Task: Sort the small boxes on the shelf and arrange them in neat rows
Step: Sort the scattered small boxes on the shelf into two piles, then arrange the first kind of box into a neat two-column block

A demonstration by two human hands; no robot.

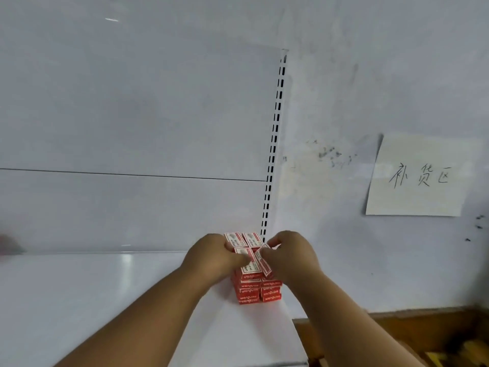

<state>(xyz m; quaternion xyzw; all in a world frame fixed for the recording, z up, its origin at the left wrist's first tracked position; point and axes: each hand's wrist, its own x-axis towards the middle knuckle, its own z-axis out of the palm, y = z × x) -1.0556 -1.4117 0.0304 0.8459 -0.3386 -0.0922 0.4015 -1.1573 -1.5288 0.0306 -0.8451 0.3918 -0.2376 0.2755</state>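
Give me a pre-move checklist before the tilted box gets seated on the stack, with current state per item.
1. Tilted box held: ok, right hand pinches it at the top front right of the stack.
2. Tilted box flush with neighbours: not ok, it sits skewed across the top layer.
3. Stack braced: ok, left hand presses its left side and top.
4. Back top boxes aligned: ok, two lie side by side.
5. Front columns even: ok, the lower rows look level; the layers under the hands are hidden.
6. Margin to shelf right edge: cannot tell, the stack stands close to it.
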